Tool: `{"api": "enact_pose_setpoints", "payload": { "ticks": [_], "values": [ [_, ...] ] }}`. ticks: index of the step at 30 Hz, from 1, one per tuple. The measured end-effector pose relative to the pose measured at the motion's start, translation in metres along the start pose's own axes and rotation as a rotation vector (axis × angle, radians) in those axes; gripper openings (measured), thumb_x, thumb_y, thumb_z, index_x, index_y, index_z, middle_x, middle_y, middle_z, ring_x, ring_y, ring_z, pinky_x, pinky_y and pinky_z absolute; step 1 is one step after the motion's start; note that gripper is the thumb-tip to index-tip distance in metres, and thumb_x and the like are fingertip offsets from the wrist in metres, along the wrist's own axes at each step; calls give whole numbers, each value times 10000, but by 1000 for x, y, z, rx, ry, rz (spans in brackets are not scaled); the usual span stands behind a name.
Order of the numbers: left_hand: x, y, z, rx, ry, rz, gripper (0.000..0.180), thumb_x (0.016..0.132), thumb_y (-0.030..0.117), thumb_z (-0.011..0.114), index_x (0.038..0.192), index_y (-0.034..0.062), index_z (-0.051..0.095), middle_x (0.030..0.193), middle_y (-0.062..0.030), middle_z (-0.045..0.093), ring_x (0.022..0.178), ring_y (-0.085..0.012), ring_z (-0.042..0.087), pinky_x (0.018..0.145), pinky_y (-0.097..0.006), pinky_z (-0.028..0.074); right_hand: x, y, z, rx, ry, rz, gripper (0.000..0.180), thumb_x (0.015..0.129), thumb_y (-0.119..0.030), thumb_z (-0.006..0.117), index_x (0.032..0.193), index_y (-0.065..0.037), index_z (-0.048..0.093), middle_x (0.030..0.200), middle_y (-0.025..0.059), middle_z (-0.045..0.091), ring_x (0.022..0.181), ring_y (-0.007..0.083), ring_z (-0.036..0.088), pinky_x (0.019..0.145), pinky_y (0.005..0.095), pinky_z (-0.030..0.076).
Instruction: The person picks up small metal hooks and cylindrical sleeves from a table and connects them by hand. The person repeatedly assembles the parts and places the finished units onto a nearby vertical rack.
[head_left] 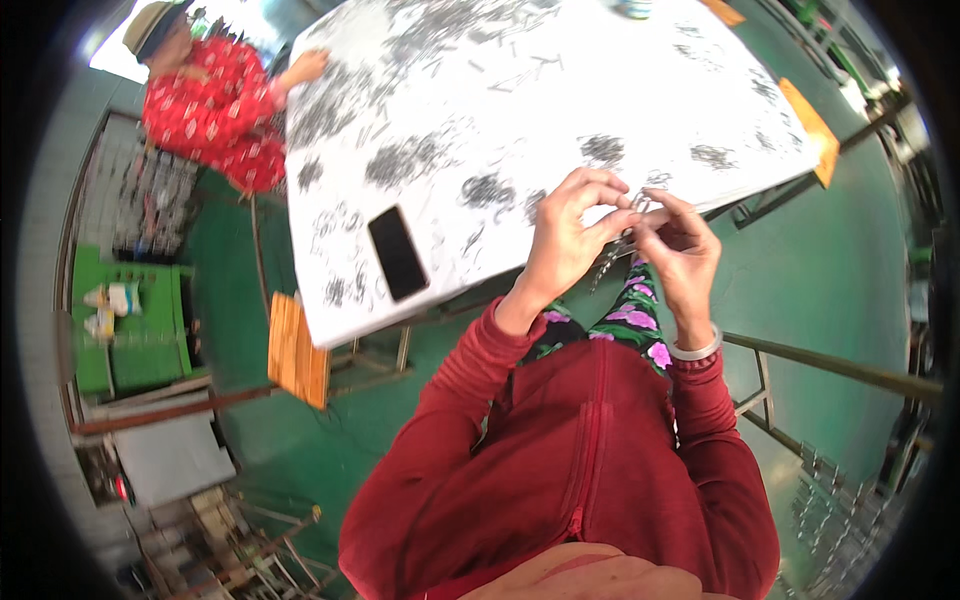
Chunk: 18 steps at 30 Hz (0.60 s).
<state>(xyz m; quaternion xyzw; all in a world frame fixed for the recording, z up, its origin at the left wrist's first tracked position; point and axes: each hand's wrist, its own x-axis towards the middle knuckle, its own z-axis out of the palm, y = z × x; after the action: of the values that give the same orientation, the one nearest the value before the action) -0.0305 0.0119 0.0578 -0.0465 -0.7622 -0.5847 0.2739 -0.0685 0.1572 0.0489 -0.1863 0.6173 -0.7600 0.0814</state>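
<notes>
Near the front edge of the white table, my left hand (568, 235) and my right hand (686, 255) meet with thumbs and forefingers pinched together. Between their fingertips are small looped metal links, and a short strand of metal links (607, 264) dangles below them. Just beyond my hands lie several heaps of small dark metal pieces, the closest a round dark pile (602, 150). A smaller pile (487, 190) sits left of my left hand. Which exact links each hand grips is partly hidden by the fingers.
A black phone (398, 253) lies on the white tabletop (455, 285) at the left. Across the left corner, a person in a red patterned top (215, 115) reaches onto the table. Wooden stools (298, 350) stand beside it. A metal rail (830, 366) runs to my right.
</notes>
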Motion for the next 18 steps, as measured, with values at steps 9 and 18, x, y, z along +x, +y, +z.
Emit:
{"api": "enact_pose_setpoints", "payload": {
  "ticks": [9,18],
  "values": [
    [36,55,71,-215,-18,62,134,739,-88,633,839,-3,607,1010,-88,521,954,-189,509,842,-304,419,-11,-58,-43,-334,208,-481,411,711,60,623,1112,-28,612,761,57,605,701,104,577,657,246,480],
    [56,134,122,-516,-530,223,146,754,-22,671,896,-38,640,1063,-112,528,997,-203,503,899,-312,398,-53,-136,-93,-544,478,-835,214,695,76,684,897,20,640,784,94,623,698,177,588,608,276,461]
  ]
}}
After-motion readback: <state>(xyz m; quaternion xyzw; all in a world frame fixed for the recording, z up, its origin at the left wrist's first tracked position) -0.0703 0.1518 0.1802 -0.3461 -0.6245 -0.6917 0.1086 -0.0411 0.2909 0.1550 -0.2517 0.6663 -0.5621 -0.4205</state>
